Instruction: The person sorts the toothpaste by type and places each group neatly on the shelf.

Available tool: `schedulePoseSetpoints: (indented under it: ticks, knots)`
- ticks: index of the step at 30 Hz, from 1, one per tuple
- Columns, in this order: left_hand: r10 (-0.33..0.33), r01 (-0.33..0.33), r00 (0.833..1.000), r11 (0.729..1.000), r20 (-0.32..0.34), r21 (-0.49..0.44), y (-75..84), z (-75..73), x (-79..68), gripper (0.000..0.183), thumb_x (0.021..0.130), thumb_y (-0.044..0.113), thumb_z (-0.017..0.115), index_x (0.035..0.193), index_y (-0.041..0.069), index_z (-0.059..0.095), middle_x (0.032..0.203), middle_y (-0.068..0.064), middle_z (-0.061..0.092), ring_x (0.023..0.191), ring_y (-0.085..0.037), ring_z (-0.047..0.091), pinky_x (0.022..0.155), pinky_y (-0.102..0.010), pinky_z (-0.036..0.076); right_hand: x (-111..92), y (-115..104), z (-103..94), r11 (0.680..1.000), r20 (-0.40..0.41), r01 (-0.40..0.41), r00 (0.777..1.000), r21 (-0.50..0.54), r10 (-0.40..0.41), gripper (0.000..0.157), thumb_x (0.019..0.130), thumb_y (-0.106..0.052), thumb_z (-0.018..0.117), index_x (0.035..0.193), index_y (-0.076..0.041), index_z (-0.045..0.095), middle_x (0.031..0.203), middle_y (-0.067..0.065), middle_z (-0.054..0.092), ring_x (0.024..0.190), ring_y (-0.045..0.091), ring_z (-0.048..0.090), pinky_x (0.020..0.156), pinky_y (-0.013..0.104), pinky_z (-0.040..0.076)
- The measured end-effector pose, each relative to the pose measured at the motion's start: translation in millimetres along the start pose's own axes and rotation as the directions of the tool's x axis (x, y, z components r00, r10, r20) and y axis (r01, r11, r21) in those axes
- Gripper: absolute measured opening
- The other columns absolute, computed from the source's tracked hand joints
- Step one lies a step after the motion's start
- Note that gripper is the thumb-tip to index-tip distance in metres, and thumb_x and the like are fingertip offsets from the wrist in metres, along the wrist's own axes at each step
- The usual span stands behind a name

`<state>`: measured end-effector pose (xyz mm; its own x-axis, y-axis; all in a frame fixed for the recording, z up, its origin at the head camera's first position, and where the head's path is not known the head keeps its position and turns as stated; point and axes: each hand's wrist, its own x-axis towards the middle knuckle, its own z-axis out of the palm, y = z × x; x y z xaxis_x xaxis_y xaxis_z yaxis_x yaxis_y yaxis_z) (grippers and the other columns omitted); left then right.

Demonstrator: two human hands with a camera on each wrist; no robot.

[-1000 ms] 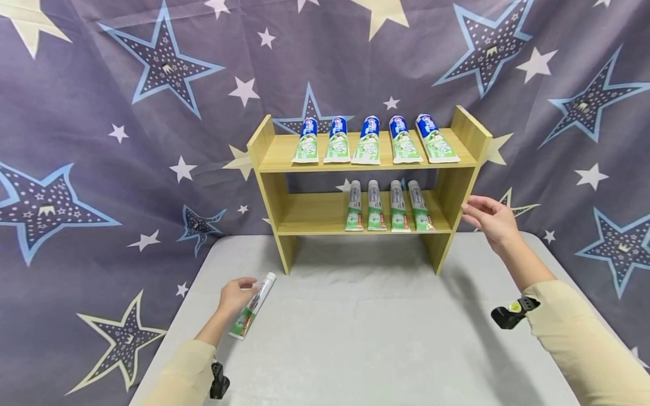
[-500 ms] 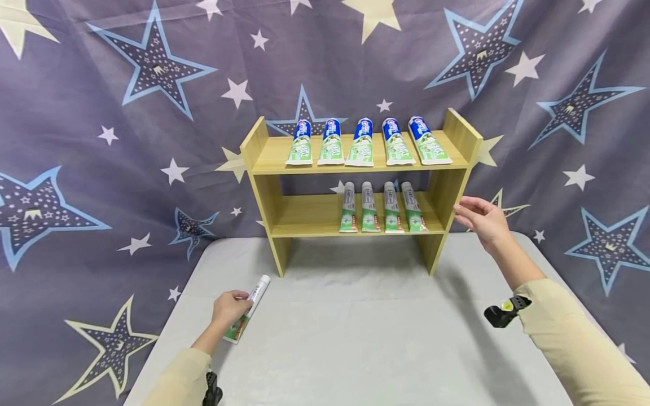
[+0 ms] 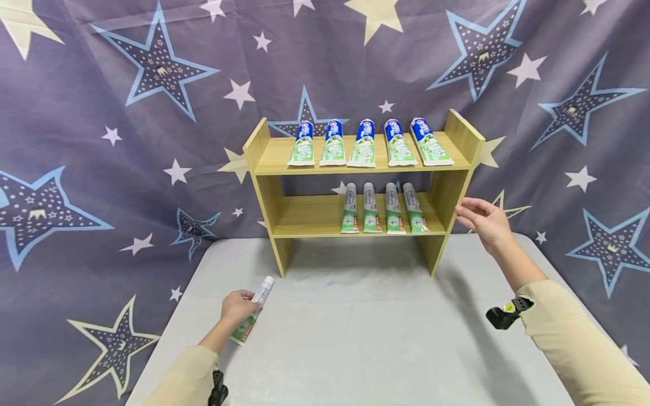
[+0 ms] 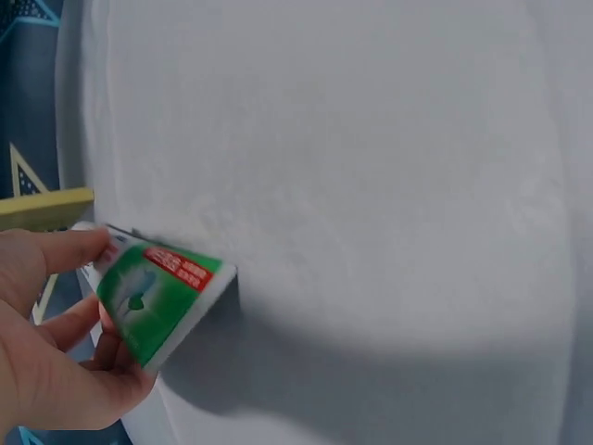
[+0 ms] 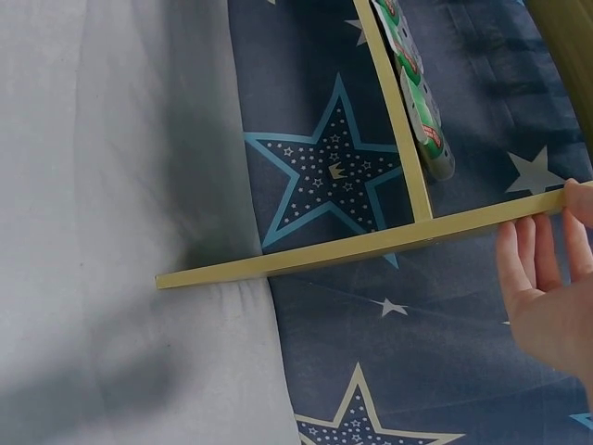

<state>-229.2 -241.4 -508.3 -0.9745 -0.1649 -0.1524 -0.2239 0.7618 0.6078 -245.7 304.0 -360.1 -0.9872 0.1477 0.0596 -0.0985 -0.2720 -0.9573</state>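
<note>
My left hand grips a toothpaste tube, white toward the cap and green at the flat end, at the table's left side. In the left wrist view, the thumb and fingers hold the tube by its edges, and its green end tilts up with a shadow under it. My right hand is at the right side panel of a two-tier wooden shelf. Seen from the right wrist, the thumb lies at the front edge of the panel and the fingertips touch its outer face.
On the top tier lies a row of several blue-and-green toothpaste tubes. The lower tier bears several white-and-green tubes, toward its right side. The shelf stands at the back of a grey-white table, before a star-patterned curtain.
My left hand has taken hold of the toothpaste tube and shifted it slightly toward the shelf. The right hand stays at the side panel. The head view has shifted a little.
</note>
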Motion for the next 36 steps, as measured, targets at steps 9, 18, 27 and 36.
schedulePoseSetpoints:
  ticks: [9,18,27,36]
  knots:
    - [-0.036,0.036,0.999,0.999,0.01,0.026,11.7,5.3,-0.1,0.035,0.073,0.012,0.072,0.102,-0.008,0.066,0.096,-0.025,0.068,0.079,-0.029,0.065,0.064,-0.034,0.055,1.1,0.2,-1.9,1.0,-0.002,0.003,1.0,-0.013,-0.003,0.022,0.085,0.005,0.066,0.085,-0.017,0.067,0.076,-0.009,0.066,0.071,0.002,0.068,0.07,0.016,0.06]
    - [-0.031,0.03,0.999,0.999,0.034,0.038,19.7,1.8,-5.0,0.031,0.072,0.01,0.075,0.096,-0.008,0.066,0.09,-0.024,0.069,0.069,-0.024,0.066,0.059,-0.03,0.058,0.8,0.5,-2.3,1.0,0.011,-0.004,1.0,-0.025,0.005,0.021,0.086,0.003,0.066,0.085,-0.018,0.068,0.077,-0.009,0.066,0.072,0.001,0.067,0.07,0.015,0.06]
    - [-0.08,0.091,0.989,0.992,0.125,-0.082,28.4,0.7,-7.1,0.039,0.071,0.011,0.078,0.1,-0.01,0.065,0.09,-0.021,0.068,0.066,-0.017,0.064,0.059,-0.026,0.059,0.0,-0.3,-2.8,1.0,0.012,-0.01,1.0,-0.023,0.011,0.02,0.086,0.003,0.066,0.087,-0.017,0.068,0.078,-0.009,0.066,0.074,0.002,0.068,0.072,0.015,0.06]
    - [-0.164,0.27,0.933,0.907,0.32,-0.323,40.7,5.2,-15.6,0.032,0.077,0.005,0.075,0.102,-0.011,0.063,0.077,-0.009,0.07,0.065,-0.011,0.064,0.063,-0.025,0.061,-0.7,-1.1,-2.2,1.0,0.02,-0.009,1.0,-0.011,0.009,0.02,0.086,0.003,0.066,0.087,-0.017,0.068,0.078,-0.008,0.066,0.074,0.002,0.068,0.072,0.016,0.06]
